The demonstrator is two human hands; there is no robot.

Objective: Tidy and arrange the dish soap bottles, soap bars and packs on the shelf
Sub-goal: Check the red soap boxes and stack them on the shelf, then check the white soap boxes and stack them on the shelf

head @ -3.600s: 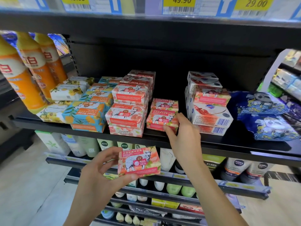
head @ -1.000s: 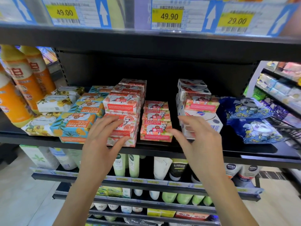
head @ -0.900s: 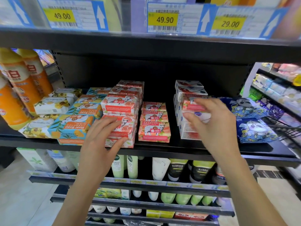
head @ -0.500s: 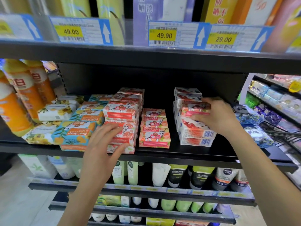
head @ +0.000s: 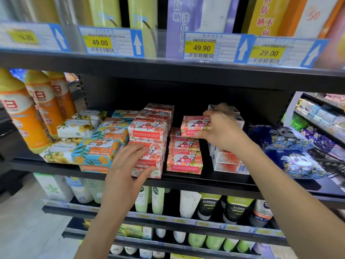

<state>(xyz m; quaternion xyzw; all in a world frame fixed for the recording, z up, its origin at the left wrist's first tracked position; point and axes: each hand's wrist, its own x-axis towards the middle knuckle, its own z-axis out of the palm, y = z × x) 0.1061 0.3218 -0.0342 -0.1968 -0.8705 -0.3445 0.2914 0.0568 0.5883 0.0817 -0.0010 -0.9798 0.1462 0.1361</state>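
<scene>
Right grip (head: pixel 222 131) pinches a pink soap box (head: pixel 194 125) by its end, just above the short pink pile (head: pixel 183 159) on the shelf (head: pixel 205 181), likely to go on top. Left grip (head: pixel 127 169) rests flat, fingers straight, against the tall pile (head: pixel 147 128) beside it, maybe to steady it.

Pink soap box (head: pixel 195 126) aloft, ctr shelf (head: pixel 205 182)
</scene>
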